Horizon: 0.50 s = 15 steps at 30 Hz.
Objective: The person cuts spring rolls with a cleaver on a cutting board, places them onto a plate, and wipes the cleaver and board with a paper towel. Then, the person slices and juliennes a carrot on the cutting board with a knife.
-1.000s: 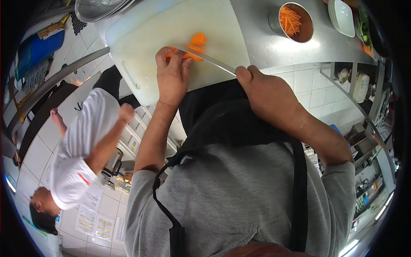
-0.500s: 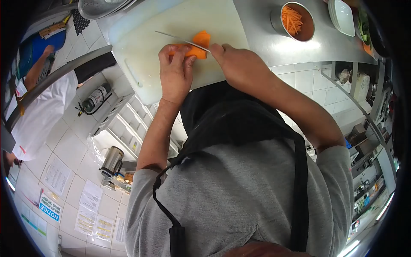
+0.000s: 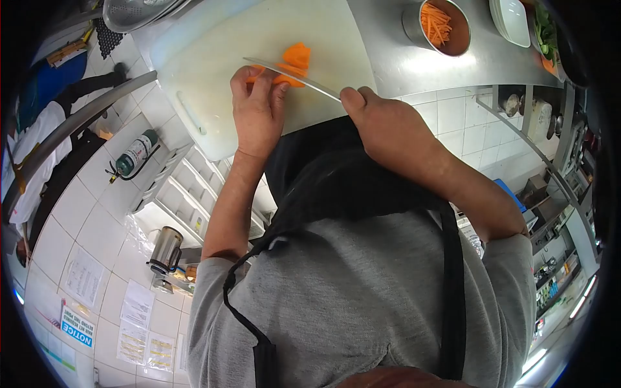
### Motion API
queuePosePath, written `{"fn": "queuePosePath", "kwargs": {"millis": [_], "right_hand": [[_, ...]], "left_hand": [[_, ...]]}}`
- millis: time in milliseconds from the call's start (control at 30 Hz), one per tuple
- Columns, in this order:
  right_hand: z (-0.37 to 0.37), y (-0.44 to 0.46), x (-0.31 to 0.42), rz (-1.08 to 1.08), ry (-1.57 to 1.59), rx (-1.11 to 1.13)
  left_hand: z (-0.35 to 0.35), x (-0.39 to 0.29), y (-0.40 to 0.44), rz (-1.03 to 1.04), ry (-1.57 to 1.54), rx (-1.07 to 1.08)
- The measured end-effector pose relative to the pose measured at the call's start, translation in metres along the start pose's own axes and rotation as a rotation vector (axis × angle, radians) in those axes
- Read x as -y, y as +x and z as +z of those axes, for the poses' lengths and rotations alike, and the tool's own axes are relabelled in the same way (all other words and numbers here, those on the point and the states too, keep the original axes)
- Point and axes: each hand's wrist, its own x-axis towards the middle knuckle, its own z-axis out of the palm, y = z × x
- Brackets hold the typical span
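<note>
On a pale cutting board point(image 3: 220, 97) lie orange carrot pieces point(image 3: 297, 54), some flat and thin. My left hand point(image 3: 257, 113) presses a carrot piece point(image 3: 288, 79) against the board with bent fingertips; part of that piece is hidden under the fingers. My right hand point(image 3: 388, 123) is closed around the handle of a kitchen knife point(image 3: 304, 79), and the handle is covered by the fist. The blade slants up to the left across the carrot, close by the left fingertips.
A metal container point(image 3: 446, 29) with carrot strips stands on the steel counter point(image 3: 388, 52). White dishes point(image 3: 513, 22) and green leaves point(image 3: 545, 32) are farther right. Metal pans point(image 3: 136, 13) sit at the upper left. Another person in white point(image 3: 45, 142) is at the far left.
My right hand has drawn the knife back, down and to the right, so more blade shows. My left hand still holds the carrot. The person at the left has moved.
</note>
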Motion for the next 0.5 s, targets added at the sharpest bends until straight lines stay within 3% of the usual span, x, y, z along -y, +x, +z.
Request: {"fn": "queuePosePath", "kwargs": {"millis": [500], "right_hand": [[0.040,0.042,-0.017,-0.128,0.078,-0.252]], "left_hand": [[0.004,0.002,-0.002,0.058,0.006,-0.043]]}}
